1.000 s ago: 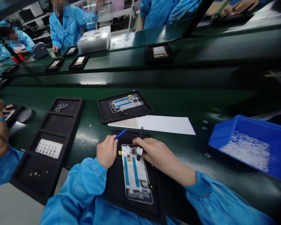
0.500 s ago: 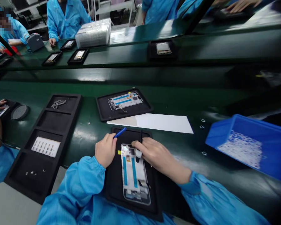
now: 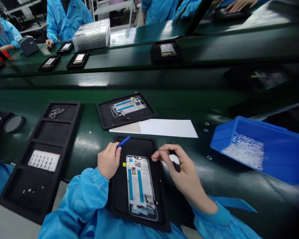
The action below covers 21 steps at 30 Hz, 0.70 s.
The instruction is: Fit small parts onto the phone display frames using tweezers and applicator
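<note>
My left hand [image 3: 108,160] is closed around a blue pen-like stick [image 3: 124,141] beside the left edge of a black tray [image 3: 119,199]. In that tray lies an opened phone frame [image 3: 141,186] with two blue strips, a small yellow tab on its left and a dark flex piece near its lower end. To the right of the frame, over the tray's right edge, my right hand [image 3: 186,176] is closed on a slim black tool with a white middle [image 3: 174,158]. Its tip is hidden by the fingers.
Behind is a second tray [image 3: 103,116] with a similar phone frame, beside white paper [image 3: 171,128]. A compartmented black tray [image 3: 72,132] with small parts lies left. A blue bin [image 3: 284,149] of white pieces stands right. Co-workers [image 3: 67,20] are across the bench.
My right hand has moved off the phone frame to the right, carrying the black and white tool. My left hand still holds the blue stick. The view has shifted slightly.
</note>
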Each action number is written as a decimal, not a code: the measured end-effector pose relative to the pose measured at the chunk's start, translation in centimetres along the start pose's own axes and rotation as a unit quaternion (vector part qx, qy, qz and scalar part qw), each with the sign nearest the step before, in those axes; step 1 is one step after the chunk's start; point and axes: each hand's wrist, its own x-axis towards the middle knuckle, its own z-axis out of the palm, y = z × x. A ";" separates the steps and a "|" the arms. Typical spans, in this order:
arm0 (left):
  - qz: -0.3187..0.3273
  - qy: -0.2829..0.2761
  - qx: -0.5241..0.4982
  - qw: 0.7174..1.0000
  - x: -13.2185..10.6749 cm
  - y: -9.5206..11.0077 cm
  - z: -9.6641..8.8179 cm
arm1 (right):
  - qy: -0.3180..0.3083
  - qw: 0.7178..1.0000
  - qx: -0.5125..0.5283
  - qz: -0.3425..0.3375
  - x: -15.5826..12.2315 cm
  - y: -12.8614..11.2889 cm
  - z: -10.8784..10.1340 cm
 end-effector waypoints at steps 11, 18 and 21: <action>0.187 -0.024 0.028 0.982 -0.4 0.2 -0.9 | -0.056 0.956 0.242 0.153 -0.7 -0.7 1.1; 0.256 -0.009 0.045 0.965 -0.1 0.4 -1.0 | -0.070 0.938 0.292 0.171 -0.6 0.1 1.2; 0.264 0.012 0.035 0.964 0.0 0.4 -1.0 | -0.074 0.940 0.282 0.177 -0.6 0.0 1.2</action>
